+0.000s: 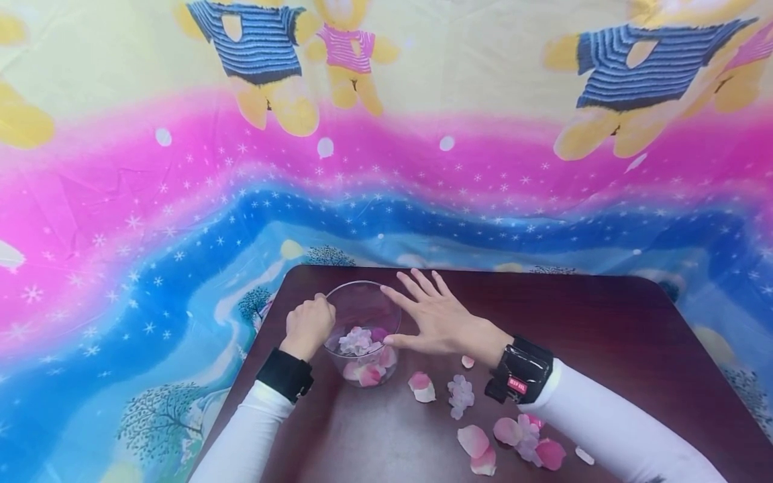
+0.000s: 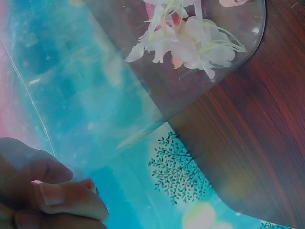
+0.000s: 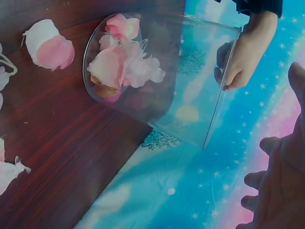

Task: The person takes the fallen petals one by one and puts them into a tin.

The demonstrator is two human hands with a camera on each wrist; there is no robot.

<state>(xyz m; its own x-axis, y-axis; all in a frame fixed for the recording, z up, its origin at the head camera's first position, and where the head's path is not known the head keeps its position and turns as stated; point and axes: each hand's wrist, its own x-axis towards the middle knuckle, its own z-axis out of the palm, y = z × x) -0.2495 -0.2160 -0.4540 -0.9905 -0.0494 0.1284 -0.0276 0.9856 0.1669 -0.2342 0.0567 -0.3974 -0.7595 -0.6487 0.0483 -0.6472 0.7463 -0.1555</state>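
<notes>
Head view: dark wooden table (image 1: 604, 322) — bright cartoon-bear cloth (image 1: 386, 168) behind.

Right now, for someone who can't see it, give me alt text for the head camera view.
A left hand grips the rim of a clear glass bowl holding pink and white petals, while the open right hand rests flat against its other side. More loose petals lie scattered on the dark wooden table, in front of a bright cartoon-bear cloth.

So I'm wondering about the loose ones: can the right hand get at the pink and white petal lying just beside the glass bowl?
Probably yes. The right hand hovers open beside the glass bowl, and the petal lies on bare table just below its wrist, with nothing over it. The left hand grips the bowl's far rim, out of the way.
</notes>
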